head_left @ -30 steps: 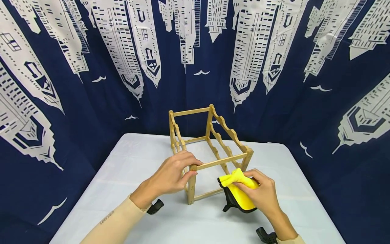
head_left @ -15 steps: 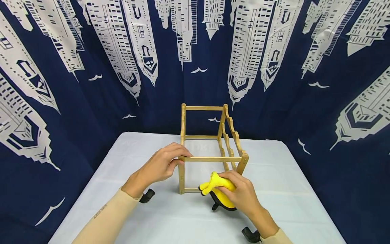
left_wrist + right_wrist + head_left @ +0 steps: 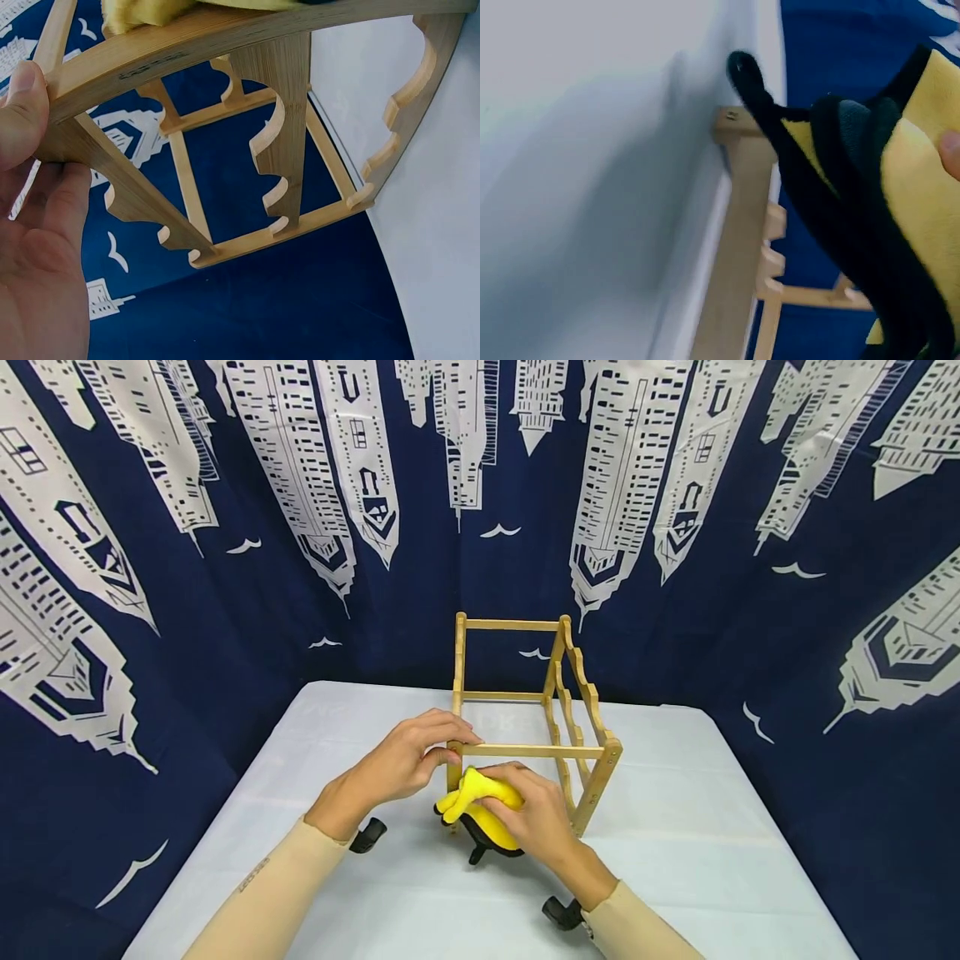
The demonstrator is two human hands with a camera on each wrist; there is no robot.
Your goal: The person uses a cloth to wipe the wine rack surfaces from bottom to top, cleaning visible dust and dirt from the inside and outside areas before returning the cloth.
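A light wooden rack (image 3: 540, 751) with scalloped rails stands on the table. My left hand (image 3: 401, 760) grips its near left top corner, thumb and fingers on either side of the wood in the left wrist view. Bunched in my right hand (image 3: 536, 814) is a yellow cloth (image 3: 491, 793) with black edging, held at the near left post just below the left hand. The right wrist view shows the cloth's black hanging loop (image 3: 744, 71) close to a foot of the rack. Whether the cloth touches the post is hard to tell; it hides much of that post.
A white cloth covers the table (image 3: 712, 827). Behind it hangs a navy curtain (image 3: 420, 610) printed with white buildings and birds. Black wrist-worn pieces show beside the left wrist (image 3: 367, 835) and right wrist (image 3: 562, 913).
The rack has turned from a slant to face me more squarely. My right hand has carried the cloth leftward to the near left post, while the left hand has kept hold of the corner.
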